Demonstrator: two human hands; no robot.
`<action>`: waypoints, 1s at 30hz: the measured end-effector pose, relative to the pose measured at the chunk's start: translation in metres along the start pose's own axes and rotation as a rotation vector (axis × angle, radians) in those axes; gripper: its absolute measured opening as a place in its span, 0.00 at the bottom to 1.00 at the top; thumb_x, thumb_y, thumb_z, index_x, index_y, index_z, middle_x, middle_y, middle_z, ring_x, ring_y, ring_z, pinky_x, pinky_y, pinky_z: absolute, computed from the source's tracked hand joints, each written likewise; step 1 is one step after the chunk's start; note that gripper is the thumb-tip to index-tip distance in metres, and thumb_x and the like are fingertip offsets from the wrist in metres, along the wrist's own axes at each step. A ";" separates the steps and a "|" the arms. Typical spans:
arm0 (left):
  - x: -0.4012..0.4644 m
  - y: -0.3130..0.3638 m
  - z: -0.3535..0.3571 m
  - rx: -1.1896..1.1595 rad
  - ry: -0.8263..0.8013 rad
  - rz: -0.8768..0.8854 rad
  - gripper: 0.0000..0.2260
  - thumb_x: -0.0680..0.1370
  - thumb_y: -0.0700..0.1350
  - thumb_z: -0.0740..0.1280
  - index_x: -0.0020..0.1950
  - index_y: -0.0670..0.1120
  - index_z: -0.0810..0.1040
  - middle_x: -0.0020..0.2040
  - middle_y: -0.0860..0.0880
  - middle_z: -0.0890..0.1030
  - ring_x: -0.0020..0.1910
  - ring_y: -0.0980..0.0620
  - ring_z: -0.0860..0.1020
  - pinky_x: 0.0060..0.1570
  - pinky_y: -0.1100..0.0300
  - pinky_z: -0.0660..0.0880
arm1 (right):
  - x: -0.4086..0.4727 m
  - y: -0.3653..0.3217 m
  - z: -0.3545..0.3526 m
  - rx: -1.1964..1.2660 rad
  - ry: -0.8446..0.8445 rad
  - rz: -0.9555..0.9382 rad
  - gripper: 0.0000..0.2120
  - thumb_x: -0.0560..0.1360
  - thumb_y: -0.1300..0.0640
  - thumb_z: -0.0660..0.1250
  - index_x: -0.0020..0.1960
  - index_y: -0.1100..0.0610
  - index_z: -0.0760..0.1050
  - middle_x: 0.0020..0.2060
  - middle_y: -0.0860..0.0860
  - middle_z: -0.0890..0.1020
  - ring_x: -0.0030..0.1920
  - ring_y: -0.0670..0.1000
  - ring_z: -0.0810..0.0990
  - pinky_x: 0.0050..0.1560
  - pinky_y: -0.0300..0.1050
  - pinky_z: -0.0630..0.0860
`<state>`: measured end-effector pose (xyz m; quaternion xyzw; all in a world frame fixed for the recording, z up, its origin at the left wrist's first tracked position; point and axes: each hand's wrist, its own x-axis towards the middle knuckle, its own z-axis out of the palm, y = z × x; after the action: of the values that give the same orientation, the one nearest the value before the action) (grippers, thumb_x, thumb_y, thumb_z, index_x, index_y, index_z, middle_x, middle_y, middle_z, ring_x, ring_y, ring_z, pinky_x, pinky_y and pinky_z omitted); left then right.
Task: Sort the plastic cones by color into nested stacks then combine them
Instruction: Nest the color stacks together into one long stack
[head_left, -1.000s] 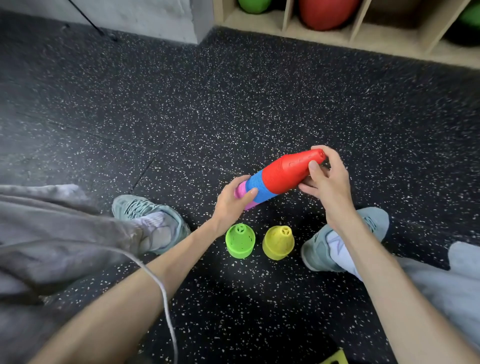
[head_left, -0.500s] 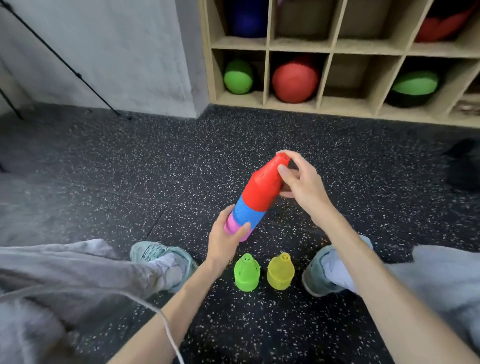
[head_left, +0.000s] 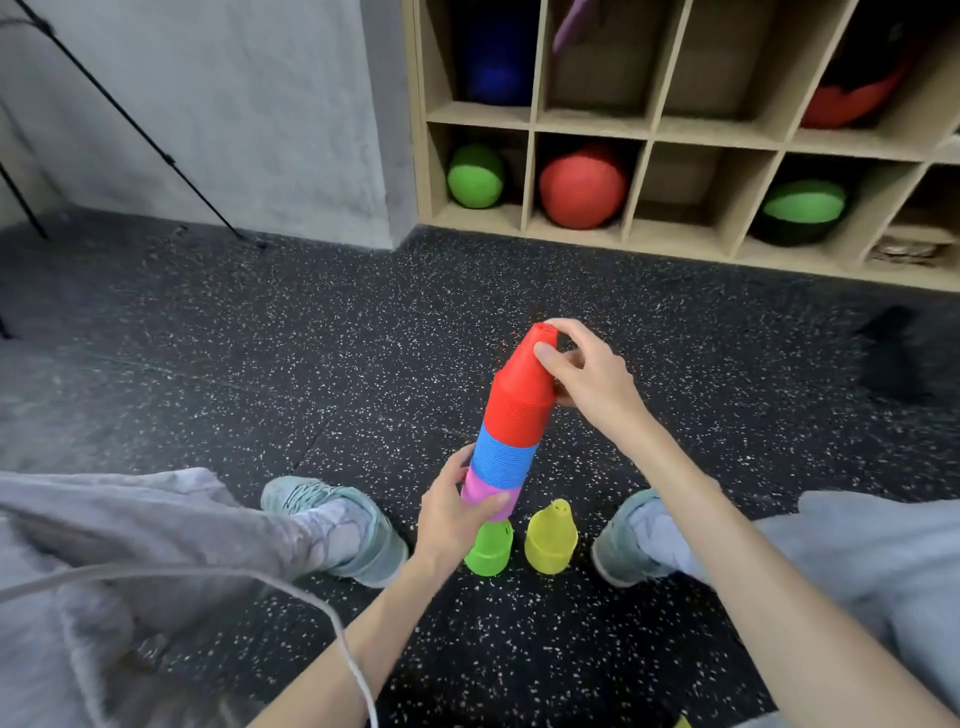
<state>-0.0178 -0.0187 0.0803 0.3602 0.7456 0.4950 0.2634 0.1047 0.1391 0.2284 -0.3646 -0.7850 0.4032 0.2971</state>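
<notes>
a: on a speckled black floor (head_left: 291, 374), a seated person holds a combined stack of cones (head_left: 511, 423) nearly upright. at left, the left hand (head_left: 451, 512) grips the pink band at the stack's foot, thumb and fingers curled round it.

b: and below that hand?

a: a green stack (head_left: 488, 550) stands on the floor, directly under the held stack's open base. whether the two touch cannot be told; the pink rim sits right at the green tip. the long axis of the held stack runs from that base up and slightly to the right, red tip leaning away from the person.

b: next one over?

a: a yellow stack (head_left: 550, 538) stands just beside the green one, to its right, apart from both hands and not yet joined.

b: and at right?

a: the right hand (head_left: 584, 371) pinches the red tip, thumb on the near side, fingers over the top. the left hand is the nearer to the green stack; the right one only steers the top.

b: so the move to come?

a: likely straight down along that axis, onto the green stack, once the tilt is squared.
</notes>
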 end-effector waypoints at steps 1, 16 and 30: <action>-0.002 -0.003 0.001 0.013 0.005 -0.008 0.31 0.73 0.42 0.78 0.73 0.58 0.72 0.59 0.57 0.83 0.57 0.64 0.79 0.55 0.66 0.75 | -0.001 0.005 0.002 -0.006 -0.017 0.007 0.12 0.79 0.43 0.67 0.61 0.36 0.75 0.34 0.43 0.80 0.44 0.53 0.85 0.52 0.60 0.83; 0.000 -0.054 0.001 0.159 -0.153 -0.034 0.27 0.77 0.47 0.76 0.74 0.57 0.73 0.60 0.63 0.79 0.62 0.64 0.75 0.57 0.77 0.67 | 0.000 0.039 0.025 -0.250 -0.180 0.016 0.14 0.83 0.45 0.60 0.69 0.41 0.69 0.43 0.41 0.80 0.43 0.42 0.76 0.48 0.48 0.67; 0.012 -0.081 0.043 0.084 -0.175 -0.094 0.35 0.73 0.45 0.78 0.75 0.64 0.68 0.67 0.64 0.78 0.65 0.63 0.75 0.65 0.59 0.74 | 0.038 0.109 0.006 0.044 -0.134 0.241 0.18 0.83 0.42 0.56 0.72 0.39 0.64 0.57 0.57 0.79 0.58 0.59 0.81 0.57 0.66 0.80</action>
<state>-0.0147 -0.0059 -0.0111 0.3772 0.7559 0.4172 0.3351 0.1153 0.2121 0.1398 -0.4219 -0.7444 0.4768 0.2012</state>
